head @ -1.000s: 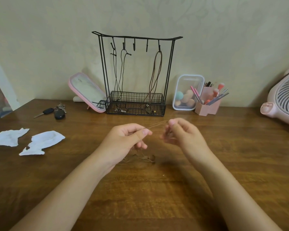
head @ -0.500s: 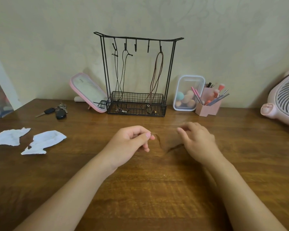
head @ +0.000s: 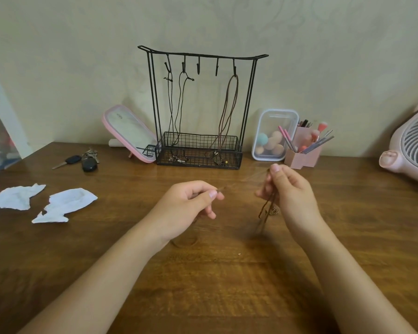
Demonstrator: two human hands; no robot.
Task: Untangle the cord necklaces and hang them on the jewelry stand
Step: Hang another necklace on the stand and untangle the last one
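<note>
Left hand [head: 186,208] pinches one end of the brown cord necklace [head: 266,206] between thumb and forefinger. Right hand [head: 293,189] has its fingers closed round the other stretch, with the slack and a small pendant [head: 274,210] dangling below it. The cord runs taut from hand to hand, presumably to draw the loop open and expose any snag. The jewelry stand [head: 198,143] sits beyond both hands with three cords hung and two middle hooks bare (probable destination).
</note>
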